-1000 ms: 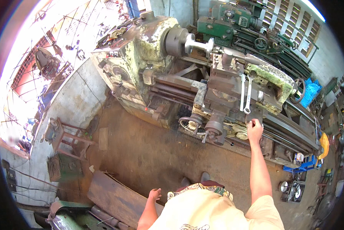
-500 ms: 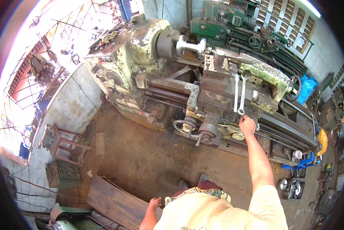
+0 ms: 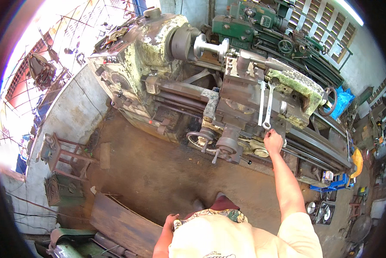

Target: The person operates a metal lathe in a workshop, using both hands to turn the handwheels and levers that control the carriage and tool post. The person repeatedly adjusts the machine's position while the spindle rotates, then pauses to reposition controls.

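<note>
My right hand [image 3: 273, 141] reaches out to the front of the lathe's carriage [image 3: 232, 115], just below the ring end of a long combination wrench [image 3: 269, 105]. Its fingers are closed; whatever lies between them is hidden. A slim flat silver bar [image 3: 261, 103] rests beside the wrench on the carriage top. My left hand [image 3: 171, 220] hangs loosely curled by my waist, with nothing visible in it. In the chuck [image 3: 184, 43] of the worn lathe sits a shiny flanged metal workpiece [image 3: 211, 47], whose far end meets the tailstock side.
Handwheels [image 3: 200, 141] and a crank [image 3: 226, 148] jut from the carriage front. Behind stands a green lathe [image 3: 231, 31]. A wooden board [image 3: 124, 223] lies behind me at left, near a small stand [image 3: 70, 157]. At right are a blue rack [image 3: 332, 184] and a parts tray [image 3: 325, 212].
The view has shifted a little, so the lathe sits slightly further left and higher. My right hand remains near the wrench's ring end, and my left stays at my waist.
</note>
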Demonstrator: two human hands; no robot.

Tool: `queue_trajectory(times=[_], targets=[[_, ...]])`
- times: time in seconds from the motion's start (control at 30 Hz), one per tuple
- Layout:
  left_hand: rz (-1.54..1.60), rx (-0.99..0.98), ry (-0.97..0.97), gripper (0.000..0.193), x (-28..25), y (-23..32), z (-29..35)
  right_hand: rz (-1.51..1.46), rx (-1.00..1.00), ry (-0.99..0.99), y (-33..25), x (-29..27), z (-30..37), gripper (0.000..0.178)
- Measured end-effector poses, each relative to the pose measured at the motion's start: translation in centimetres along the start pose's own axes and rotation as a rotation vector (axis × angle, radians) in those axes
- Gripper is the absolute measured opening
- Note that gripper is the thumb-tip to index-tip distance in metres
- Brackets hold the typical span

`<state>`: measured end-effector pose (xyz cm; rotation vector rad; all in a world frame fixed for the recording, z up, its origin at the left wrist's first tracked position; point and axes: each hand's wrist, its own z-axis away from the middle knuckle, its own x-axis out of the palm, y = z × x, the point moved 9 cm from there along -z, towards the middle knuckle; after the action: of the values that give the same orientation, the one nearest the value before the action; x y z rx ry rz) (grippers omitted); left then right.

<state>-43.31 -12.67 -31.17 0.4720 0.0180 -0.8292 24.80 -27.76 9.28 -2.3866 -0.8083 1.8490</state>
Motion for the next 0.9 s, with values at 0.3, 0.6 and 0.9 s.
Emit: queue_trajectory(times=[0.3, 0.6, 0.9], targets=[[-0.091, 0.025, 0.078, 0.051, 0.2, 1.0, -3.0, -0.079, 0.031, 0.023, 0.8, 0.2, 0.0, 0.016], [-0.257, -0.010, -0.018, 0.056, 1.5, -0.3, -4.3, -0.132, 0.083, 0.049, 1.7, 0.3, 0.0, 0.015], [-0.415, -0.012, -0.007, 0.057, 2.2, 0.5, -3.5, -0.185, 0.091, 0.041, 1.9, 0.5, -0.1, 0.016]])
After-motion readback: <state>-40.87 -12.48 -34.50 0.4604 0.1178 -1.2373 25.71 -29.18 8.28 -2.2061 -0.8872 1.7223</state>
